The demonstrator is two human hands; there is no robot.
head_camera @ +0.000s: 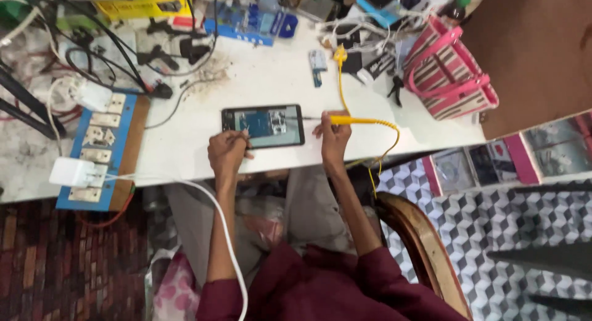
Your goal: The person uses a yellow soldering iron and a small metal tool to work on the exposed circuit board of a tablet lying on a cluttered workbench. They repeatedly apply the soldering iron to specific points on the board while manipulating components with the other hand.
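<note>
A dark smartphone lies flat on the white workbench, its screen lit. My left hand rests at the phone's near left corner, fingers closed on a thin tool whose tip touches the phone's edge. My right hand sits just right of the phone, gripping a yellow soldering iron that points left at the phone's right edge. Its coiled yellow cable loops off the bench edge and also runs up toward the back.
A blue switchboard with a white charger sits at the left. A pink striped bag stands at the right. Tangled cables, boxes and small parts crowd the back. A wooden chair arm is beside my right elbow.
</note>
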